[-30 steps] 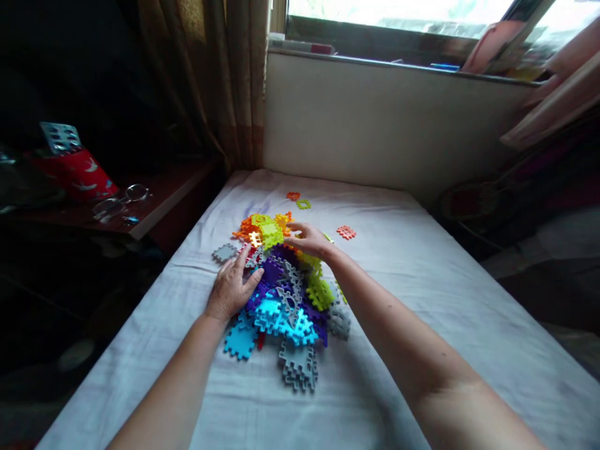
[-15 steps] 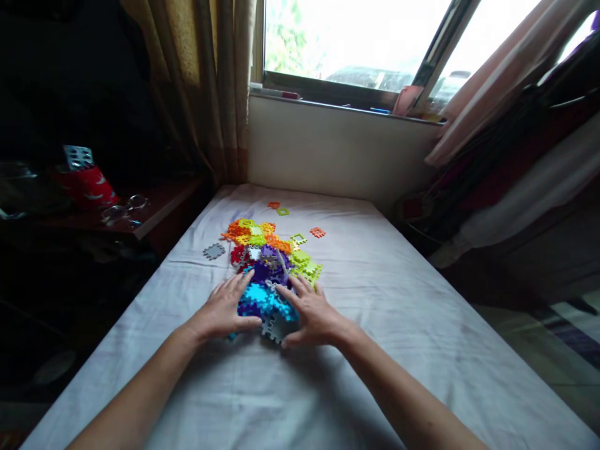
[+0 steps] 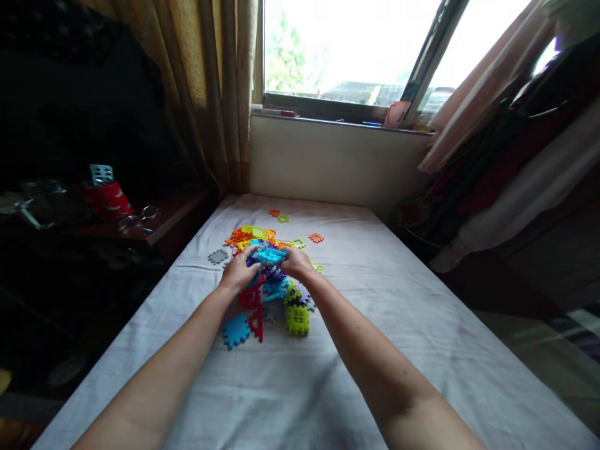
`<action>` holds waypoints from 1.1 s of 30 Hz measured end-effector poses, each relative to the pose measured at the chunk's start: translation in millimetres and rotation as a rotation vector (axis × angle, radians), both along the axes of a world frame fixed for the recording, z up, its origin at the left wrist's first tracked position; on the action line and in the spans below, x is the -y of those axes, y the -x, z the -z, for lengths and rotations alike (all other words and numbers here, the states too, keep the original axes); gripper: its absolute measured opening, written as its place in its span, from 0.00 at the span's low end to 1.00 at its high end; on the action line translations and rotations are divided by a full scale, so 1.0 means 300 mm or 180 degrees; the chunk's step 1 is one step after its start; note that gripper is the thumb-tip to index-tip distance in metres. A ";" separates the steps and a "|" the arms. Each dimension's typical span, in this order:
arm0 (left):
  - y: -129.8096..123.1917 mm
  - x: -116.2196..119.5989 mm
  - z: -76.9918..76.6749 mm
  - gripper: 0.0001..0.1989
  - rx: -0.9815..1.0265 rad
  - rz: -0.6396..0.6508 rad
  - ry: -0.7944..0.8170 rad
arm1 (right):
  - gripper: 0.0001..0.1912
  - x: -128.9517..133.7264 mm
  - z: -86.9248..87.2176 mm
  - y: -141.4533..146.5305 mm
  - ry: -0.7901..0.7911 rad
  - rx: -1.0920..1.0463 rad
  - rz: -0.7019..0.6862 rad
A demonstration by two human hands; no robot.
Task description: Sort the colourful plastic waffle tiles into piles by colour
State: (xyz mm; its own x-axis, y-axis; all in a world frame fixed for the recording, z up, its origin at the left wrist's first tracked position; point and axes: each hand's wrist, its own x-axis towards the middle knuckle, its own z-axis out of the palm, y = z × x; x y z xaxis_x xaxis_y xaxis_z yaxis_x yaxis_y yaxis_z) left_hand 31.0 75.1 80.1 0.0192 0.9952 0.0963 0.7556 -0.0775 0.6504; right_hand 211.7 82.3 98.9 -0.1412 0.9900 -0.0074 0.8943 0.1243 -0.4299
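Observation:
Several light-blue interlocking plastic tiles (image 3: 269, 255) are gripped between my two hands, just above the middle of a colourful heap. My left hand (image 3: 239, 272) closes on their left side, thumb towards me. On the right side, my right hand (image 3: 296, 261) pinches them, its fingertips partly hidden. Below the hands lie red tiles (image 3: 251, 299), a flat blue tile (image 3: 236, 330) and a green window tile (image 3: 298, 320). Behind them are orange and yellow tiles (image 3: 244, 236). The forearms and hands cover parts of the heap.
The heap lies on a bed-like surface with a pale sheet (image 3: 375, 325). A grey tile (image 3: 218, 256) and an orange tile (image 3: 316, 238) lie apart from it. At left, a dark table holds a red cup (image 3: 112, 200) and glasses (image 3: 140, 219). Clothes (image 3: 492, 169) hang at right.
Both hands have moved forward and closed on light-blue tiles, lifting them. Red, green and blue tiles now show on the near side of the heap. The view has shifted slightly.

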 end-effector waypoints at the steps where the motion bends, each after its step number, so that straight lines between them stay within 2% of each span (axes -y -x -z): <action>1: -0.001 -0.022 -0.009 0.30 0.0000 -0.0036 -0.0034 | 0.22 -0.026 -0.004 -0.009 -0.0017 -0.0060 0.0200; 3: 0.010 -0.050 -0.008 0.30 0.0052 0.0060 -0.0171 | 0.27 -0.053 -0.006 -0.046 -0.0026 -0.0209 0.0509; 5: 0.044 -0.055 0.019 0.30 0.0246 0.0298 -0.0287 | 0.31 -0.035 0.006 -0.108 -0.0010 -0.0297 0.0556; 7: 0.101 -0.041 0.066 0.31 0.0483 0.0509 -0.0267 | 0.34 0.027 0.034 -0.180 0.0034 -0.0231 0.0469; 9: 0.173 -0.022 0.117 0.33 0.0539 0.0558 -0.0184 | 0.45 0.120 0.079 -0.245 0.0123 0.0024 0.0322; 12: 0.262 -0.020 0.169 0.32 0.0031 0.0211 -0.0549 | 0.58 0.253 0.157 -0.293 0.0433 0.0332 0.0014; 15: 0.270 -0.059 0.185 0.36 -0.0523 -0.0195 -0.0505 | 0.58 0.311 0.220 -0.265 0.0271 0.0292 -0.0153; 18: 0.192 -0.096 0.193 0.38 -0.0724 -0.0279 -0.0133 | 0.44 0.282 0.254 -0.175 -0.0224 -0.0035 -0.0037; 22: 0.079 -0.068 0.215 0.37 -0.0475 0.0156 -0.0193 | 0.29 0.192 0.264 -0.046 -0.0750 -0.0350 -0.0010; 25: 0.082 -0.034 0.210 0.33 -0.0074 0.0327 -0.0380 | 0.24 0.128 0.245 -0.013 -0.1105 -0.0475 -0.0181; 27: 0.123 -0.049 0.184 0.31 0.0013 0.0194 -0.0540 | 0.21 0.084 0.225 -0.039 -0.1279 -0.0559 0.0017; 29: 0.169 -0.110 0.148 0.30 -0.0167 -0.0022 -0.0713 | 0.21 0.037 0.209 -0.091 -0.1271 -0.0617 0.0476; 31: 0.200 -0.210 0.112 0.30 -0.0483 -0.0153 -0.0789 | 0.22 -0.009 0.205 -0.152 -0.1045 -0.0590 0.1049; 33: 0.207 -0.327 0.085 0.32 -0.0756 -0.0281 -0.0573 | 0.25 -0.046 0.215 -0.198 -0.0746 -0.0521 0.1523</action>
State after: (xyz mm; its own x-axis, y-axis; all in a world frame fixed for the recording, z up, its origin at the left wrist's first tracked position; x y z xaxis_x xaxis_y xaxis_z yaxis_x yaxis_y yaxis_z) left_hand -31.0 173.3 54.7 -0.0236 0.9614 0.2742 0.8938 -0.1026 0.4366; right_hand 271.0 96.0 34.4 0.3439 0.9164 0.2048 0.7982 -0.1704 -0.5777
